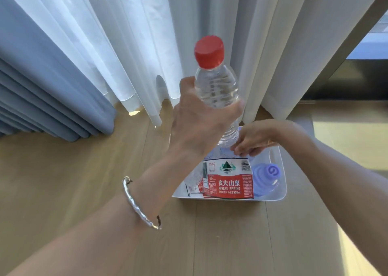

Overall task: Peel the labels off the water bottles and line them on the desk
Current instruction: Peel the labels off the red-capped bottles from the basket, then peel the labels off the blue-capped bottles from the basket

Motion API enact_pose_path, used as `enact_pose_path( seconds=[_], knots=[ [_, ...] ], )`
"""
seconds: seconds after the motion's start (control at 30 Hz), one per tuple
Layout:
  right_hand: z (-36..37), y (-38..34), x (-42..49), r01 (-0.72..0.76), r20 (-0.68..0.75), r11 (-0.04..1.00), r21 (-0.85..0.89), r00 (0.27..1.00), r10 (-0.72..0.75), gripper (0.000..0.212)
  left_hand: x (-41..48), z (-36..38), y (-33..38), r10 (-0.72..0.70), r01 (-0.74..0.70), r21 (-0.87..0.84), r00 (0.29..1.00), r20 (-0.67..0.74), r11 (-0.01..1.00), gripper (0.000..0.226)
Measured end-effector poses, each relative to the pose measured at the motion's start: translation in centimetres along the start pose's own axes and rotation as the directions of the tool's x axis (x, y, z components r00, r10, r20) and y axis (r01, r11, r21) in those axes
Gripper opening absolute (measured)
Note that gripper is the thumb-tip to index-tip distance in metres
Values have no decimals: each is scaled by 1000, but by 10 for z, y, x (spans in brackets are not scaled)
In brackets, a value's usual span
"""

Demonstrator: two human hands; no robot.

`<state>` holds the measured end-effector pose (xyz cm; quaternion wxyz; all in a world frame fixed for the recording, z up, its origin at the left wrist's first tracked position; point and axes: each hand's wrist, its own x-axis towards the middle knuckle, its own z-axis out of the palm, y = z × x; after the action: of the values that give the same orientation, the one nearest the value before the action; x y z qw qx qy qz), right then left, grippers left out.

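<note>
My left hand (197, 120) grips a clear water bottle (216, 86) with a red cap, held upright and bare of any label, above a white bin (281, 191) on the wooden floor. My right hand (255, 139) pinches the top edge of a red and white label (230, 178), which hangs down over the bin. Inside the bin lies a bottle with a purple cap (266, 177), and another clear bottle shows behind the label at the left.
White sheer curtains (147, 44) hang straight ahead, with blue drapes (42, 86) at the left. A dark cabinet or screen (346, 78) stands at the right. Light wooden floor (84, 181) surrounds the bin.
</note>
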<state>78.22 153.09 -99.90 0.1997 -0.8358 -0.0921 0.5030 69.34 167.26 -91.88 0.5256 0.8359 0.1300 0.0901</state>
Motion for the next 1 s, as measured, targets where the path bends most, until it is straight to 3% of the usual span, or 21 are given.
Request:
enact_pose_path(
  seconds=[0.2,0.33,0.47,0.6,0.83,1.0],
  knots=[
    [-16,-17,-6,35,-128,998,-43,991,-40,26,-10,3,-11,-39,-2,264,988,149,964,57],
    [-8,-25,-6,81,-97,994,-78,991,-88,16,-14,3,-22,-59,-27,342,969,240,939,52],
    [-6,-23,-6,60,-106,996,-59,992,-66,21,-19,13,-39,-103,23,232,935,339,972,56],
    [-10,-25,-8,26,-157,998,-54,987,-34,23,-27,37,-70,-144,115,109,935,324,987,55],
    [-6,-24,-13,12,-137,999,-35,990,-16,29,-49,59,-109,-176,129,141,900,398,982,22],
    [-7,-20,-19,-52,-78,994,-98,996,45,28,-47,76,-118,-211,164,153,905,371,974,16]
  ],
)
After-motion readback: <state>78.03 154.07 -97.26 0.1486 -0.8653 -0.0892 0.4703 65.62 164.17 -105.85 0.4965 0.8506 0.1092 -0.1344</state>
